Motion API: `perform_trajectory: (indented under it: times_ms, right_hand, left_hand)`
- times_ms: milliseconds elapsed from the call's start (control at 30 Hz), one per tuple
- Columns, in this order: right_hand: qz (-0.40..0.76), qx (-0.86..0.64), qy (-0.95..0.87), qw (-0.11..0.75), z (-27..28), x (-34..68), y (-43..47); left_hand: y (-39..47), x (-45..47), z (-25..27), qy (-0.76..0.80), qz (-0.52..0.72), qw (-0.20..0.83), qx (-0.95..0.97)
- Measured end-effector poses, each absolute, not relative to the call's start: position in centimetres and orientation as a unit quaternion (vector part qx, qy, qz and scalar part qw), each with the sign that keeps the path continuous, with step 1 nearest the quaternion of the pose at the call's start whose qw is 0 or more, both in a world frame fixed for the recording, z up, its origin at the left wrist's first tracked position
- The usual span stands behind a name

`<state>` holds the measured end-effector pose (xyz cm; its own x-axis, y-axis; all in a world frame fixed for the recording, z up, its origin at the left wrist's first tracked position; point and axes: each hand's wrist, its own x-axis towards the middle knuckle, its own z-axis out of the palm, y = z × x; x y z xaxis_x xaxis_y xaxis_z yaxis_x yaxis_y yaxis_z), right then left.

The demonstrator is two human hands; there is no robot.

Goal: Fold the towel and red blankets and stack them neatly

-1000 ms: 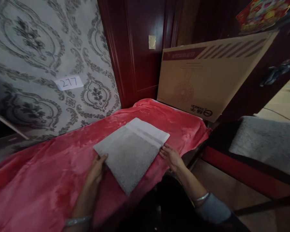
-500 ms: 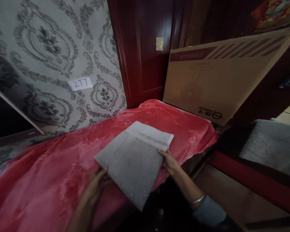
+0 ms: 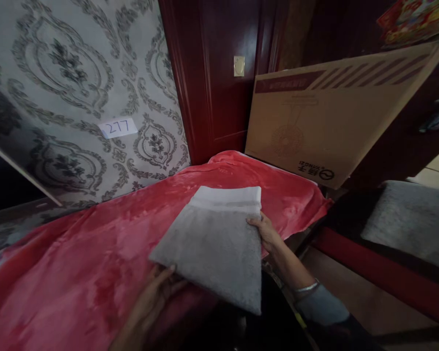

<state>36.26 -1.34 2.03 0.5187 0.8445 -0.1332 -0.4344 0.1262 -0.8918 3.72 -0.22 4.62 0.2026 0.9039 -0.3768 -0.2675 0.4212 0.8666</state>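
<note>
A flat, grey, plush cloth piece (image 3: 215, 243) with a white band along its far edge is held up over a red blanket (image 3: 106, 258). It looks like a cover or a folded cloth; which one I cannot tell. My right hand (image 3: 268, 235) pinches its right edge near the white band, thumb on top and fingers underneath. At the lower left edge, my left hand (image 3: 155, 295) has its thumb on the rim and its fingers beneath the cloth, partly hidden and somewhat blurred.
Behind the blanket a large cardboard box (image 3: 322, 117) leans by a dark red door (image 3: 223, 97). Patterned wallpaper (image 3: 80, 97) with a paper label (image 3: 117, 127) reading 277 covers the left wall. To the right, a grey plush cloth (image 3: 409, 224) lies on a dark seat.
The grey cloth has turned counterclockwise, and its near corner has swung right. My right hand has moved slightly right and up, my left hand slightly right and down.
</note>
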Motion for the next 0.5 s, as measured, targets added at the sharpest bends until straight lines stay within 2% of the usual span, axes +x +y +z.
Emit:
perform_trajectory:
  times_ms: [100, 167, 300, 500]
  right_hand:
    - [0.459, -0.503, -0.184, 0.709, 0.7, 37.3, -1.9]
    - [0.465, -0.496, -0.177, 0.712, 0.0, 37.4, -2.2]
    - [0.484, -0.480, -0.179, 0.710, 0.0, 37.0, -2.4]
    - [0.538, -0.437, -0.154, 0.704, 1.5, 35.9, -4.0]
  left_hand:
    - [-0.7, 2.0, 3.5, 0.482, 0.335, 0.729, 0.352]
    - [0.1, 0.2, 3.1, 0.521, 0.284, 0.696, 0.404]
    - [3.5, -2.4, 4.0, 0.585, 0.222, 0.554, 0.549]
    - [8.4, 1.6, 7.5, 0.511, 0.320, 0.325, 0.729]
